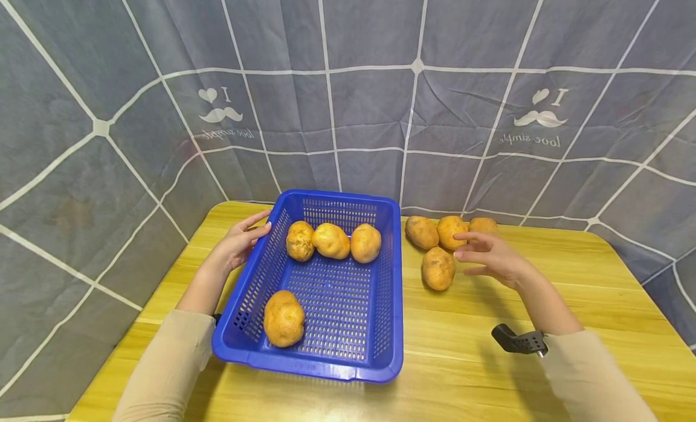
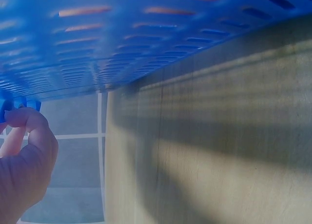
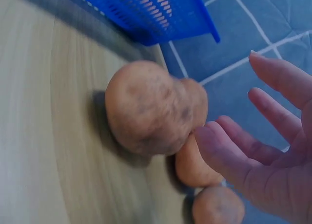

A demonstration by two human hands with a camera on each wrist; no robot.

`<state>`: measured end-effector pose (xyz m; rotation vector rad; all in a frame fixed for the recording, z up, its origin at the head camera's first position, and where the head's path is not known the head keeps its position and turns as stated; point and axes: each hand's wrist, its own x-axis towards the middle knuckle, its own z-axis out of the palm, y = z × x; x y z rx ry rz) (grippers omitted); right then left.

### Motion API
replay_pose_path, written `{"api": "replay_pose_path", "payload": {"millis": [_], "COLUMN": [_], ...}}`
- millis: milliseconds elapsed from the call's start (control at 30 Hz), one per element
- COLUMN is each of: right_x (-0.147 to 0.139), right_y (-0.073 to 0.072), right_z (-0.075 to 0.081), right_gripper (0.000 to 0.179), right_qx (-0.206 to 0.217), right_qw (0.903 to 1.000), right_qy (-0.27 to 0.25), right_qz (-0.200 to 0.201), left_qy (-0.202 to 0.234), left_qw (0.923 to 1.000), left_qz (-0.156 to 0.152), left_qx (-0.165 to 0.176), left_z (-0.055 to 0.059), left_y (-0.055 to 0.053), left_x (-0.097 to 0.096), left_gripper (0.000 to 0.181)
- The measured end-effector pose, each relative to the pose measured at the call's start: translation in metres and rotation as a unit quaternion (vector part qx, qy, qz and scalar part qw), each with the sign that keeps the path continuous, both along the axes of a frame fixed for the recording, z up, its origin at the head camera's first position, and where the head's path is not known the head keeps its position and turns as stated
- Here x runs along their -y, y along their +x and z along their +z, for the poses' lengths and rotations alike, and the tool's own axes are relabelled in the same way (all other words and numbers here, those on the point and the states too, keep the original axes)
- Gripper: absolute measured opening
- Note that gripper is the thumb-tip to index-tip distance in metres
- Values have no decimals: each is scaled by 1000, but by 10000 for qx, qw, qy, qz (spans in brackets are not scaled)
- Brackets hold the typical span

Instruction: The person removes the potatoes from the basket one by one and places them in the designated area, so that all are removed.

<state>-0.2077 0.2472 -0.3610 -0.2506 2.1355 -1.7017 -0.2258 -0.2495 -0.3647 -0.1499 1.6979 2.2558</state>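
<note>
Left hand [image 1: 237, 245] grips the left rim of the blue basket [image 1: 310, 366]; right hand [image 1: 497, 262] is empty, fingers loosely spread, just beside the front potato [image 1: 438, 269] (contact can't be told). Step in hand looks like reaching for that potato; next move probably calls for curling fingers and thumb round it. It's yellow-brown, rounded, dark-blotched, on the table [image 1: 598, 283] to the right of the basket. Three more potatoes [image 1: 422, 231] sit behind it. Inside the basket: three row potatoes [image 1: 331, 240] toward the far end, one near-left potato [image 1: 284, 318]. Grey white-lined cloth [image 1: 370, 113] behind.
</note>
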Motion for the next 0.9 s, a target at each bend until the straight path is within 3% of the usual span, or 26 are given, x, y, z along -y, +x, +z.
{"api": "replay_pose_path", "payload": {"millis": [300, 900], "right_x": [23, 81], "right_y": [3, 5], "right_z": [21, 39], "right_gripper": [42, 53], "right_qx": [-45, 6], "right_qw": [9995, 9952], "right_qy": [-208, -262], "right_qz": [246, 938], "left_qy": [-132, -146], "left_qw": [9999, 9999], "left_qz": [-51, 3], "left_qx": [-22, -28], "left_z": [1, 1], "left_y": [-1, 0], "left_x": [0, 0], "left_gripper": [66, 64]}}
